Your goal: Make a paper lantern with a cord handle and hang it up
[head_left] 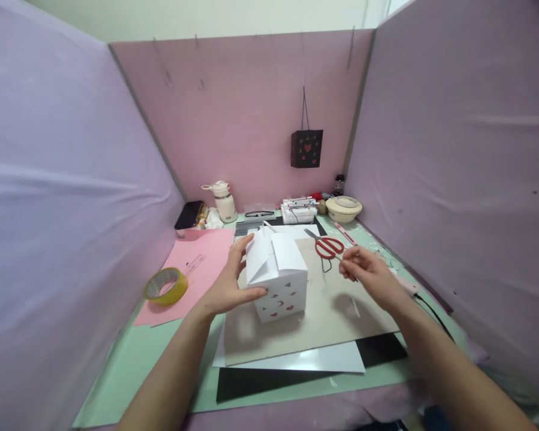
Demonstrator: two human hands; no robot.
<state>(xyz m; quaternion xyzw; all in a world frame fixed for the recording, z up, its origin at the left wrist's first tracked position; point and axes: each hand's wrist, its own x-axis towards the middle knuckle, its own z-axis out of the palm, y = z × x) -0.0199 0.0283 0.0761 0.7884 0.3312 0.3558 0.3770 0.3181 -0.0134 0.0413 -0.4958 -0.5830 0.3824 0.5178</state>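
Note:
A white paper box point(282, 299) with small cut-out shapes, among them hearts, a moon and triangles, stands on the grey-beige board. Its top flaps are folded over, and the join between them shows. My left hand point(233, 281) grips its left side, with the thumb on the front and the fingers behind. To the right of the box, my right hand point(362, 269) is closed in a pinch on a thin dark cord point(327, 265), part of which loops on the board. Red-handled scissors point(327, 246) lie just beyond that hand, blades pointing away to the left.
Yellow tape point(166, 286) rests on pink paper point(206, 257) at left. Behind stand a bottle point(224, 203), white pens point(299, 211) and a cream lidded bowl point(344, 209). A black decorated bag point(306, 148) hangs before the pink back panel. Fabric walls close both sides.

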